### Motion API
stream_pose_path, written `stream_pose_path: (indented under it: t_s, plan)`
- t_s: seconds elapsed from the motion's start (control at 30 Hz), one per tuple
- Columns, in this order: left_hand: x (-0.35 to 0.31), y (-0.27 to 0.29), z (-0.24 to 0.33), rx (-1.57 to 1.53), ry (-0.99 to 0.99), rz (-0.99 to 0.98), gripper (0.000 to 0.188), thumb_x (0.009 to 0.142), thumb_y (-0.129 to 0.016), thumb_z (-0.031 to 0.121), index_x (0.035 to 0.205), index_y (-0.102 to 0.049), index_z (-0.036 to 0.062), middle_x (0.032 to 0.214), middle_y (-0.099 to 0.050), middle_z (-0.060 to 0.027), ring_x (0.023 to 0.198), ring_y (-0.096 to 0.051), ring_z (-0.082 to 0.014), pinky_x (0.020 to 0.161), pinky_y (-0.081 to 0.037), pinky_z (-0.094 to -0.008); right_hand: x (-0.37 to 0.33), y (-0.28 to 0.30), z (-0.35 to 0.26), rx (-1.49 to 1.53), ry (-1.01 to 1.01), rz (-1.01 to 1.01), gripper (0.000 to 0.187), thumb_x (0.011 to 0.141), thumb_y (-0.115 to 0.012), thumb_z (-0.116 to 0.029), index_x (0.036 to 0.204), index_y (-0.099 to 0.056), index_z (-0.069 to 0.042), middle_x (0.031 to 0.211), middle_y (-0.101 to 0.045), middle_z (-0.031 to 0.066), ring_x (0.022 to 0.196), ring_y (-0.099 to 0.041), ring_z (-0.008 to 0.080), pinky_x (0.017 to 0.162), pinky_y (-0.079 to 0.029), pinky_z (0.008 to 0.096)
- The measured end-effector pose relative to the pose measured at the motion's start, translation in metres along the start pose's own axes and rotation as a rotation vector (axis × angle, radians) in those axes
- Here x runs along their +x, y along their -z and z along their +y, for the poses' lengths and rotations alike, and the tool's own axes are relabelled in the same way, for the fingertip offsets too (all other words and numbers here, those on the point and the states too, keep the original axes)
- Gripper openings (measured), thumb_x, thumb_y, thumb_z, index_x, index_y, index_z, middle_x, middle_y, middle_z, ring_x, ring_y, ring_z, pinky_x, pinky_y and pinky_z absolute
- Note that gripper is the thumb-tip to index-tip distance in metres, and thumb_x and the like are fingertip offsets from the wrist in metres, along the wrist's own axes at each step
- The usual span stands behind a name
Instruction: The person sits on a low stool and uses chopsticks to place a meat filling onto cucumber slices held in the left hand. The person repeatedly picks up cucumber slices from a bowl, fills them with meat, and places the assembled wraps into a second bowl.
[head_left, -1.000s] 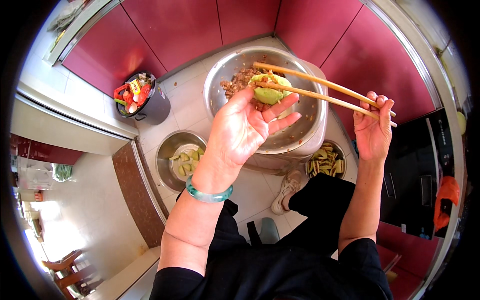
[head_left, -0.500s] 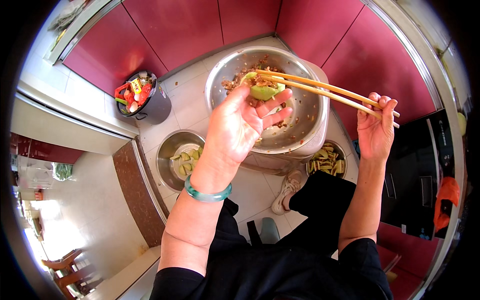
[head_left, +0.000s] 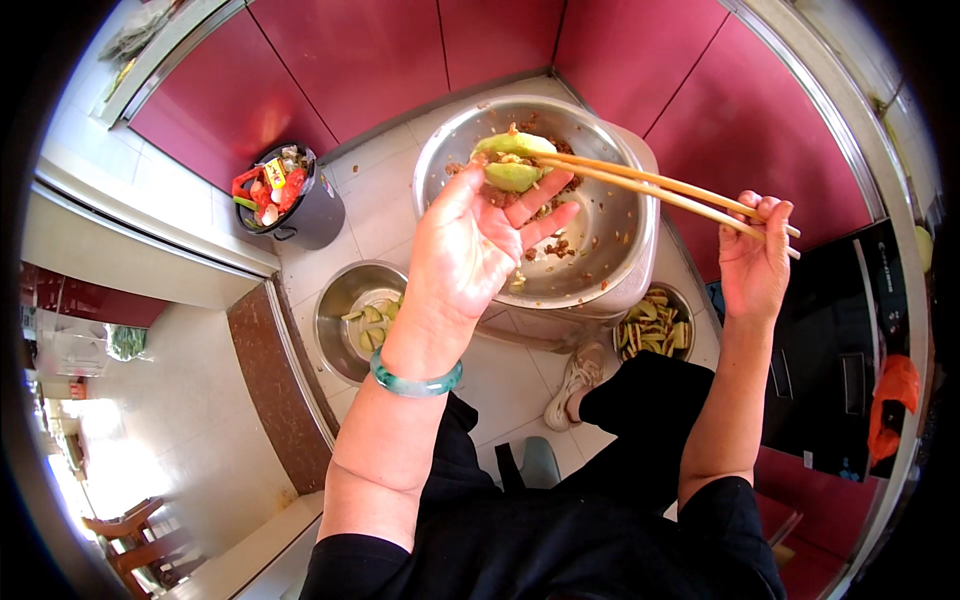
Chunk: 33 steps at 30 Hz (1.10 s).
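Observation:
Over a large steel bowl (head_left: 622,235), my left hand (head_left: 468,245) holds a pale-green vegetable piece (head_left: 514,178) between thumb and fingers. The piece is split like a pocket, its two halves apart, with some brown minced filling (head_left: 512,130) showing on its upper edge. Two of that hand's fingers stretch out to the right. My right hand (head_left: 755,260) grips a pair of wooden chopsticks (head_left: 680,193) near their thick ends. Their tips reach into the gap of the piece. More minced filling lies in the bowl, partly hidden by my left hand.
On the tiled floor, a smaller steel basin (head_left: 332,300) with pale-green pieces stands left of the bowl. A bowl of dark-edged slices (head_left: 652,325) is at the right, by my shoe (head_left: 577,385). A full dark bin (head_left: 318,215) stands near the red cabinets (head_left: 350,60).
The vegetable piece has opened wider, its upper half now lifted away from the lower. The chopstick tips have moved slightly right and down. My left hand has shifted slightly.

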<state>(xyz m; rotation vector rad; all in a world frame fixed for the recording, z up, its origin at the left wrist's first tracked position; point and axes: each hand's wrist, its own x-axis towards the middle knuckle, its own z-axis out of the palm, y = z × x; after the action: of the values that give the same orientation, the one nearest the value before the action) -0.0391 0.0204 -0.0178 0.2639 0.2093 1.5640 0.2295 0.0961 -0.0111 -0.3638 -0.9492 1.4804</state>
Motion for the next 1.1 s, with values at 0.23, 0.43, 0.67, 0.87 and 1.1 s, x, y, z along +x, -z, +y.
stream_pose_path:
  t_s: [0.23, 0.43, 0.67, 0.87, 1.1]
  plan:
    - [-0.001, -0.003, -0.002, 0.032, 0.052, -0.006, 0.035, 0.095, -0.032, 0.019, 0.12, -0.044, -0.0016, 0.123, -0.049, -0.021, 0.116, -0.044, -0.041, 0.097, -0.034, -0.0601, 0.004, -0.006, 0.003, 0.113, -0.045, 0.004, 0.028, 0.095, -0.04, -0.029, 0.084, -0.052, -0.007, 0.092, -0.054, 0.0088, 0.084, -0.058, 0.0164, 0.075, -0.054, 0.0296]
    - [-0.001, -0.001, -0.002, 0.02, 0.046, -0.011, 0.036, 0.095, -0.031, 0.019, 0.12, -0.044, -0.0022, 0.123, -0.049, -0.0207, 0.116, -0.045, -0.0408, 0.098, -0.034, -0.0601, 0.001, -0.009, 0.004, 0.086, -0.04, 0.005, 0.029, 0.095, -0.04, -0.029, 0.083, -0.052, -0.006, 0.09, -0.054, 0.0087, 0.081, -0.057, 0.0158, 0.074, -0.054, 0.0296]
    - [0.0, -0.004, -0.001, 0.064, 0.014, 0.047, 0.034, 0.096, -0.029, 0.02, 0.118, -0.044, -0.0006, 0.119, -0.051, -0.0188, 0.111, -0.05, -0.0369, 0.093, -0.041, -0.0546, 0.0, -0.006, -0.003, 0.028, -0.011, 0.011, 0.03, 0.096, -0.038, -0.03, 0.084, -0.052, -0.006, 0.09, -0.054, 0.0091, 0.081, -0.056, 0.016, 0.073, -0.053, 0.0292]
    - [0.002, -0.001, -0.002, 0.068, -0.037, 0.103, 0.03, 0.096, -0.031, 0.021, 0.115, -0.045, 0.0015, 0.116, -0.051, -0.0171, 0.108, -0.053, -0.0329, 0.088, -0.046, -0.0515, -0.006, -0.016, -0.006, -0.152, 0.069, -0.136, 0.029, 0.096, -0.038, -0.031, 0.086, -0.05, -0.006, 0.091, -0.052, 0.011, 0.076, -0.053, 0.0165, 0.071, -0.05, 0.0302]
    - [0.002, -0.001, -0.004, 0.052, -0.09, 0.139, 0.03, 0.096, -0.035, 0.025, 0.116, -0.044, 0.005, 0.116, -0.05, -0.0133, 0.11, -0.051, -0.0296, 0.087, -0.046, -0.0515, -0.014, -0.034, -0.001, -0.28, 0.162, -0.135, 0.028, 0.095, -0.04, -0.031, 0.085, -0.047, -0.006, 0.09, -0.052, 0.0118, 0.076, -0.052, 0.0159, 0.071, -0.049, 0.0295]
